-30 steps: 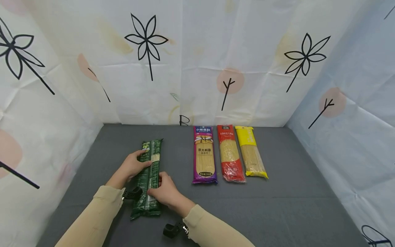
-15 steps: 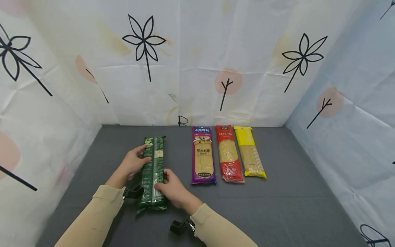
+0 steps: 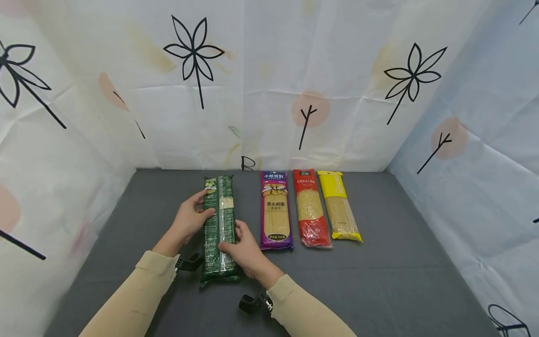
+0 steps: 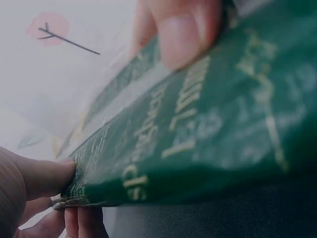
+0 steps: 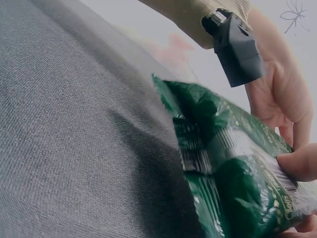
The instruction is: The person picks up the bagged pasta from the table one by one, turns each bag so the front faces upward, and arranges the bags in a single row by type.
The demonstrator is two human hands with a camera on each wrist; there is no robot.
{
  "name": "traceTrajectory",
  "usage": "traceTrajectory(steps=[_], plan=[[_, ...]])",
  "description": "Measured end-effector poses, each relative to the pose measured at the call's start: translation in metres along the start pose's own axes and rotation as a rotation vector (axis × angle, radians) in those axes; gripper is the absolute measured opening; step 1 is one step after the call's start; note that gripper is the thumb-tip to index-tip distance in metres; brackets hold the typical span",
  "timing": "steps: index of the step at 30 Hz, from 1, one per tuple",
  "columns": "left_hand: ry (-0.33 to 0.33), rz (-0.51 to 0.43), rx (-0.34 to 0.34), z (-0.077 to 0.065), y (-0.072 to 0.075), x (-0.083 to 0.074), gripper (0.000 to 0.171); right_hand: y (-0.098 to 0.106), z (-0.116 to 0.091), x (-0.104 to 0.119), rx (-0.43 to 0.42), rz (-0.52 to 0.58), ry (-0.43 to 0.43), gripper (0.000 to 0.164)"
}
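Note:
A long green plastic pasta packet (image 3: 220,234) stands lengthwise between both hands in the head view, its seamed, printed back toward me. My left hand (image 3: 190,219) grips its left edge near the top, thumb over the face and fingers underneath. Lower on the right edge, my right hand (image 3: 245,251) holds it the same way, thumb on the seam. In the left wrist view the right thumb (image 4: 181,42) presses on the green film. The packet's crimped near end (image 5: 190,153) hangs over the cloth with a shadow below it in the right wrist view.
To the right lie three spaghetti packets: a purple one (image 3: 276,210), a red one (image 3: 312,210) and a yellow one (image 3: 340,206). They rest side by side on the grey cloth (image 3: 379,290). A patterned white curtain (image 3: 269,93) encloses the back and sides.
Both hands have carried the green packet to the right and farther from me, toward the purple packet. Its tilt has straightened somewhat. The three other packets stay where they were.

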State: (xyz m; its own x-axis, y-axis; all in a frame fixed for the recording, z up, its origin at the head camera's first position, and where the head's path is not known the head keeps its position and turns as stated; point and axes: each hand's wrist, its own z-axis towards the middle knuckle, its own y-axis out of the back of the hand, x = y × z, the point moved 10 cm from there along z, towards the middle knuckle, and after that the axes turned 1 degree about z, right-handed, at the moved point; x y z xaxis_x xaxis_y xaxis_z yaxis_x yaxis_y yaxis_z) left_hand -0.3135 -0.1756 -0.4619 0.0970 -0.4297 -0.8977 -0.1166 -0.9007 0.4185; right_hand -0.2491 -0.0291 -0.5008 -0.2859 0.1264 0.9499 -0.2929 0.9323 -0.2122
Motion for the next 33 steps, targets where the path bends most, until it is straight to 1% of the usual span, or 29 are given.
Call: traceTrajectory(steps=[3, 7, 11, 14, 17, 20, 24, 27, 31, 33], plan=[[-0.021, 0.037, -0.012, 0.000, -0.002, -0.004, 0.071, 0.005, 0.000, 0.003, -0.009, -0.023, 0.024, 0.073], [-0.057, 0.103, -0.027, 0.001, -0.006, -0.010, 0.071, 0.011, -0.001, 0.010, -0.029, -0.119, 0.065, 0.077], [-0.091, 0.166, -0.042, 0.000, -0.010, -0.016, 0.073, 0.014, -0.003, 0.022, -0.024, -0.229, 0.131, 0.074], [-0.113, 0.184, -0.050, -0.002, -0.010, -0.023, 0.076, 0.014, -0.005, 0.034, -0.019, -0.315, 0.207, 0.070], [-0.141, 0.175, -0.053, -0.004, -0.009, -0.029, 0.075, 0.012, -0.010, 0.046, -0.019, -0.404, 0.257, 0.067], [-0.153, 0.156, -0.057, -0.005, -0.008, -0.035, 0.073, 0.012, -0.015, 0.056, -0.047, -0.520, 0.263, 0.067], [-0.141, 0.151, -0.058, -0.007, -0.006, -0.042, 0.074, 0.007, -0.021, 0.070, -0.077, -0.661, 0.292, 0.068], [-0.137, 0.103, -0.043, -0.009, -0.005, -0.048, 0.078, 0.001, -0.026, 0.080, -0.093, -0.764, 0.339, 0.070], [-0.130, -0.022, 0.004, -0.011, -0.004, -0.056, 0.080, -0.010, -0.032, 0.089, -0.135, -0.970, 0.441, 0.071], [-0.113, -0.057, 0.021, -0.013, -0.004, -0.057, 0.081, -0.015, -0.035, 0.092, -0.163, -1.073, 0.489, 0.069]])
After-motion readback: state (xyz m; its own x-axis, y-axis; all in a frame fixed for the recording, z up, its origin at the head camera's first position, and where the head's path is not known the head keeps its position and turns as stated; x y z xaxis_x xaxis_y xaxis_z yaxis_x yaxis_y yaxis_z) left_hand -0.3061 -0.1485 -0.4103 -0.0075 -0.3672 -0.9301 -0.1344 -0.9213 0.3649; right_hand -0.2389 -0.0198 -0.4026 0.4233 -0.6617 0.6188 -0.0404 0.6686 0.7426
